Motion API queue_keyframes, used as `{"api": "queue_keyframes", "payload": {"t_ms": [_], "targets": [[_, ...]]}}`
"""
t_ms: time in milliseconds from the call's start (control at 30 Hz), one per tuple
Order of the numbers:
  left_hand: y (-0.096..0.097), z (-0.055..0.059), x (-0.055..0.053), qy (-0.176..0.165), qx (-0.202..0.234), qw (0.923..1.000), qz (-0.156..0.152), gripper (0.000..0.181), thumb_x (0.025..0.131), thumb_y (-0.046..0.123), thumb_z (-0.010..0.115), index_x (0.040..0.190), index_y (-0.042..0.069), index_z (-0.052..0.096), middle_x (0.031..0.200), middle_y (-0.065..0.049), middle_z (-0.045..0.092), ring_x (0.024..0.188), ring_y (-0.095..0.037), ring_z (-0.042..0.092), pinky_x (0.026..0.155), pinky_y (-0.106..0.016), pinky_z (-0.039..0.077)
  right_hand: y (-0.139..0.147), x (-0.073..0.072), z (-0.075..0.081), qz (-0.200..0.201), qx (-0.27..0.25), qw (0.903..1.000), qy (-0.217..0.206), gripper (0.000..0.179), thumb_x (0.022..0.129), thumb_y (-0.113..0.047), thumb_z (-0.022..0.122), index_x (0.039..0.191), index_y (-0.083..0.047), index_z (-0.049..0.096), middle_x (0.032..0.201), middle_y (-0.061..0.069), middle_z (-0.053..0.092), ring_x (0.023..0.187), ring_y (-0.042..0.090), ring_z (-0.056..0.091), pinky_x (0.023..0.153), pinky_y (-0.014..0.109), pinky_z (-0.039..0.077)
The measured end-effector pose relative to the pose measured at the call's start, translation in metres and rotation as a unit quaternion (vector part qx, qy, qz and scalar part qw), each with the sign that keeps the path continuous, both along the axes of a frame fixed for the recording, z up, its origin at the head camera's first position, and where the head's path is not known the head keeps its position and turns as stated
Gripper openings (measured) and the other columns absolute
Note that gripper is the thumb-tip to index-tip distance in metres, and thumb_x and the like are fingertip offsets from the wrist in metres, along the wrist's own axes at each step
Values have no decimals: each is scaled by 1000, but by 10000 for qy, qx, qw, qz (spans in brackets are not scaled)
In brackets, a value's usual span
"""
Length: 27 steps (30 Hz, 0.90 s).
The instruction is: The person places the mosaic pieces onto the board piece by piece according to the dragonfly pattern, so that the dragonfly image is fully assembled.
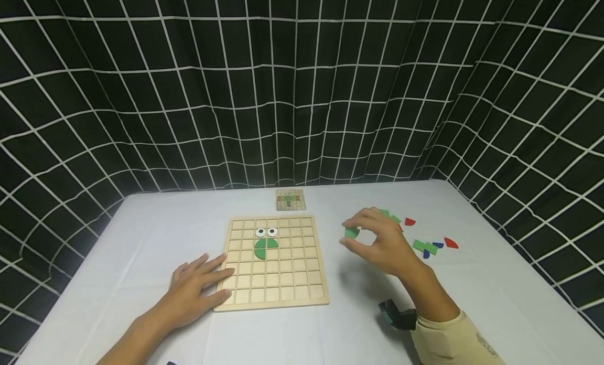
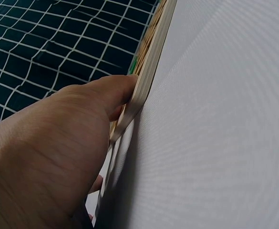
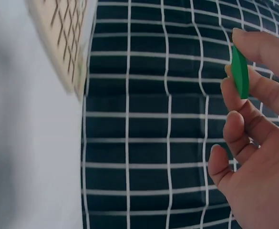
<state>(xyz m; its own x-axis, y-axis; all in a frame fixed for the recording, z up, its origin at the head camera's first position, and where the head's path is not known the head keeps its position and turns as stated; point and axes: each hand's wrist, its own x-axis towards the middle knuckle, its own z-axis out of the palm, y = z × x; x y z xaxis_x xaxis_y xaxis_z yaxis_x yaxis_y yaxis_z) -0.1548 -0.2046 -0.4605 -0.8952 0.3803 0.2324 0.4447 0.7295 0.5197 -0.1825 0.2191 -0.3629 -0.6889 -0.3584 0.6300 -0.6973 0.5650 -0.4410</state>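
One green piece (image 1: 351, 233) pinched by right fingers (image 1: 367, 221); left fingers (image 1: 218, 276) spread on board (image 1: 287, 279).

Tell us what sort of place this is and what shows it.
Probably a curtained tabletop booth: a black gridded curtain hangs behind a white table, on which lies a wooden grid board.

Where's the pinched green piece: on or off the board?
Off. The right fingers pinch the curved green piece above the white tablecloth, right of the gridded wooden board.
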Motion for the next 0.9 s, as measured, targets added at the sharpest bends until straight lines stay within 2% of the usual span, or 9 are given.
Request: {"api": "queue_keyframes", "payload": {"t_ms": [167, 533, 667, 900], "targets": [[1, -1, 0, -35, -32, 10000, 16, 44, 97, 38, 81, 134, 15, 78, 158, -14, 58, 149, -56, 38, 113, -82, 15, -22, -5, -2, 260, -164, 9994, -160, 29, 80, 7, 91, 106, -5, 82, 99, -4, 72, 99, 23, 65, 84, 40, 57], [0, 0, 1, -6, -34, 10000, -8, 43, 98, 38, 80, 134, 16, 79, 158, -14, 58, 148, -56, 41, 111, -82, 18, -79, -20, -10, 550, -360, 9963, -562, 23, 87, -2, 88, 109, 1, 81, 102, 3, 73, 105, 28, 64, 90, 48, 57], [-1, -1, 0, -17, -21, 10000, 5, 44, 98, 38, 81, 135, 15, 78, 158, -14, 58, 149, -56, 39, 112, -82, 17, -100, -26, -18, 595, -440, 9939, -817, 22, 89, -3, 87, 110, 1, 81, 104, 4, 73, 105, 28, 64, 92, 48, 56], [-1, 0, 0, 23, 10, 10000, -34, 43, 99, 39, 80, 135, 16, 79, 159, -13, 57, 149, -56, 40, 112, -83, 17, -129, -32, -34, 375, -307, 9877, -1489, 20, 93, -7, 84, 112, -1, 81, 105, -1, 66, 109, 27, 62, 94, 48, 55]]}}
